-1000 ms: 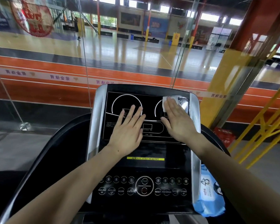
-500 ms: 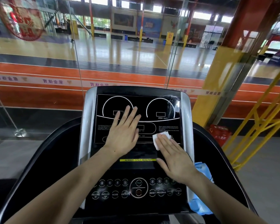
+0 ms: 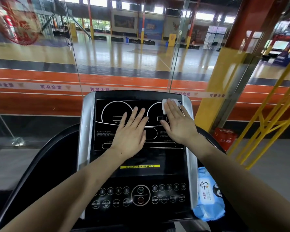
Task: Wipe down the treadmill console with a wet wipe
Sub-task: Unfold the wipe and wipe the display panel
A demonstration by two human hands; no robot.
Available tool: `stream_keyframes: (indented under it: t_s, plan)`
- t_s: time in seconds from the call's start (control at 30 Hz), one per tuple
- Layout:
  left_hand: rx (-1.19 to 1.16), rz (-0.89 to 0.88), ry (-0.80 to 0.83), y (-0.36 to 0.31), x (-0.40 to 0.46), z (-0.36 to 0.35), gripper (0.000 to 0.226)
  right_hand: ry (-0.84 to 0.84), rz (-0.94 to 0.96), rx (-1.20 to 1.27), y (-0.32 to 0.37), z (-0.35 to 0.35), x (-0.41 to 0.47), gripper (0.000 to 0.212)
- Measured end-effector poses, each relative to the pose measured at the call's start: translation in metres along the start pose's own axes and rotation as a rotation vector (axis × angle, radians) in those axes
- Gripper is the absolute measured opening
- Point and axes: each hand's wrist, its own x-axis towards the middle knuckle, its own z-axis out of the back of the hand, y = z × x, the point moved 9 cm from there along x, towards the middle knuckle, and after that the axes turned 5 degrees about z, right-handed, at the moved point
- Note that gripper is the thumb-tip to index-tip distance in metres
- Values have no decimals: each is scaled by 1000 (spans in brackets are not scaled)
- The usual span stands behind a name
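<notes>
The treadmill console (image 3: pixel 107 161) is a black panel with silver side rails, white dial outlines above and round buttons below. My right hand (image 3: pixel 178 123) lies flat with straight fingers on the upper right of the display, pressing a white wet wipe (image 3: pixel 166 104) against it. Only the wipe's far and left edges show past my fingertips. My left hand (image 3: pixel 131 133) rests flat on the middle of the display, fingers spread, holding nothing.
A blue pack of wet wipes (image 3: pixel 208 195) lies in the tray at the console's lower right. Black curved handrails (image 3: pixel 40 164) flank the console. A glass wall (image 3: pixel 124 64) stands just behind it, a red box (image 3: pixel 224 136) and yellow railings (image 3: pixel 266 123) to the right.
My right hand has slid the wipe from the lower right of the display up to its top right corner. My left hand has stayed flat on the display's middle.
</notes>
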Motion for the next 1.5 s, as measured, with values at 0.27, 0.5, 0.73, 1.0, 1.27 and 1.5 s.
stream_keyframes:
  t_s: [0.27,0.5,0.73,1.0,1.27,1.5]
  plan:
    - [-8,-2,-2,3,-11,-1,59,-42,-125,20,-13,-6,-24,70]
    - [-46,10,7,3,-28,-6,59,-37,-108,59,10,-29,-89,64]
    - [-59,-15,29,-4,-57,-17,58,-118,-111,142,41,-43,-150,56]
    - [-85,18,61,0,-76,-22,59,-249,-93,236,38,-31,-142,40]
    - [-114,66,57,16,-87,-22,57,-334,-43,171,65,-16,-121,41]
    - [-111,133,30,48,-107,-15,54,-257,-12,182,118,-13,-93,26]
